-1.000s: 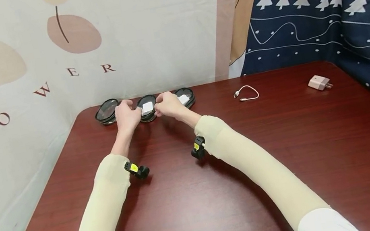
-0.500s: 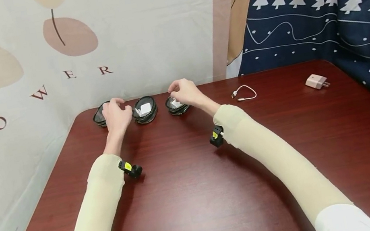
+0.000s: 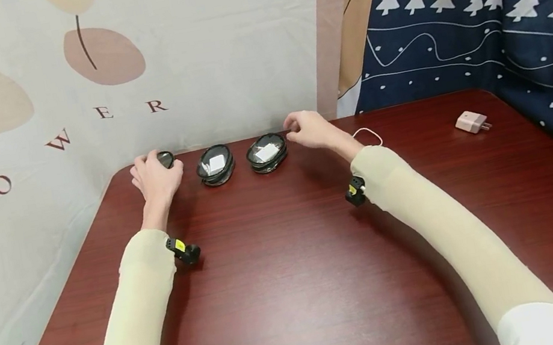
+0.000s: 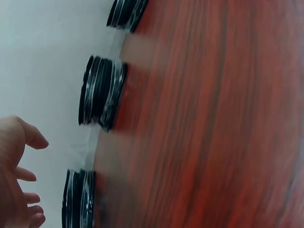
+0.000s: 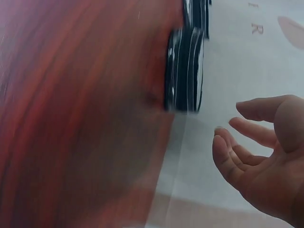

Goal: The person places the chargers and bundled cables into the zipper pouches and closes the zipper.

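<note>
Over the reddish wood-grain table (image 3: 286,293), the left hand (image 3: 157,179) is hovering, fingers loosely apart, near the left round pouch (image 3: 165,159) at ten o'clock; the right hand (image 3: 314,129), loosely curved, beside the right pouch (image 3: 266,151) at twelve. Both are holding nothing. With the middle pouch (image 3: 214,163) at eleven, all are lying flat, perhaps for showing clear tops. A wall charger (image 3: 470,122) is lying at two, a white cable (image 3: 374,133) at one.

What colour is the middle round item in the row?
The middle round item is mostly black, partly whitish on top; the head view shows it best.
</note>
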A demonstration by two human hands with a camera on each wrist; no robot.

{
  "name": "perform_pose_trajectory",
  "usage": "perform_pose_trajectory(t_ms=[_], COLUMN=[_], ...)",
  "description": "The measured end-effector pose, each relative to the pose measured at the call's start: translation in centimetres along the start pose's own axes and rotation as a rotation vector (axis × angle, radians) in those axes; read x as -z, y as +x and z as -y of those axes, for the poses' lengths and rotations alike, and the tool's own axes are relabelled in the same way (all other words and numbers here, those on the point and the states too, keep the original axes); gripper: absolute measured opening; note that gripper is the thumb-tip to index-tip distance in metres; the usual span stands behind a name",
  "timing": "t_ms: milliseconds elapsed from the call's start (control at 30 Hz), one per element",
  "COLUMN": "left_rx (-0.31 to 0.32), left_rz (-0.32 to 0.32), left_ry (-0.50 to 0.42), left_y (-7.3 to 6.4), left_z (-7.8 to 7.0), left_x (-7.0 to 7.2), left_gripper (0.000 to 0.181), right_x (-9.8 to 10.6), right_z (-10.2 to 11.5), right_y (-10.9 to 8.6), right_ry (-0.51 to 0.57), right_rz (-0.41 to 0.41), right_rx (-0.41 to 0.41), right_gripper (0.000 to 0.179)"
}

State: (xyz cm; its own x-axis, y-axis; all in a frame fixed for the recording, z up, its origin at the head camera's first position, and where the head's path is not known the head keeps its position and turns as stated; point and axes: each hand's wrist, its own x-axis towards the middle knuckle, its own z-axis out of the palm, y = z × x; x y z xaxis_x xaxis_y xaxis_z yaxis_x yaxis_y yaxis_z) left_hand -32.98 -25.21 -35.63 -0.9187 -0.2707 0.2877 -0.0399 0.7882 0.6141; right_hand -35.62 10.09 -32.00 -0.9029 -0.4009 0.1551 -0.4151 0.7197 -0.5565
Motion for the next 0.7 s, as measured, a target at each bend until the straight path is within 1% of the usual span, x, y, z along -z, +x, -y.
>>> perform_pose_trajectory(t_ms=[67,167,267,500,600,700], left_rx=[0.013,0.032,0.047,0.042,0.03,0.017], left_rz=[0.011,0.033,0.062,0.141,0.171,0.187], left_ry=[0.012,0.027,0.039,0.076,0.097,0.113], left_y=[0.0,0.2,0.3,0.7,1.1,1.5], left_z=[0.5,1.1,1.6,2.3,2.8,3.2], left_x=[0.4,0.4,0.6,0.8,0.8,0.9], left_gripper=[0.066,0.071,0.076,0.085,0.088,0.09], right_x=[0.8,2.1,3.4,5.8,6.5,7.0], right_z=[-0.8,-2.5,-4.2,-7.5,-8.7,-9.8], right_y=[-0.3,-1.0,-1.8,-4.0,-4.9,-5.6], right_ry=[-0.02,-0.048,-0.064,-0.102,-0.096,-0.095], right_rz=[0.006,0.014,0.051,0.206,0.271,0.321], right_rx=[-0.006,-0.016,-0.014,-0.004,0.004,-0.001], right_gripper=[0.031,0.033,0.036,0.049,0.054,0.06])
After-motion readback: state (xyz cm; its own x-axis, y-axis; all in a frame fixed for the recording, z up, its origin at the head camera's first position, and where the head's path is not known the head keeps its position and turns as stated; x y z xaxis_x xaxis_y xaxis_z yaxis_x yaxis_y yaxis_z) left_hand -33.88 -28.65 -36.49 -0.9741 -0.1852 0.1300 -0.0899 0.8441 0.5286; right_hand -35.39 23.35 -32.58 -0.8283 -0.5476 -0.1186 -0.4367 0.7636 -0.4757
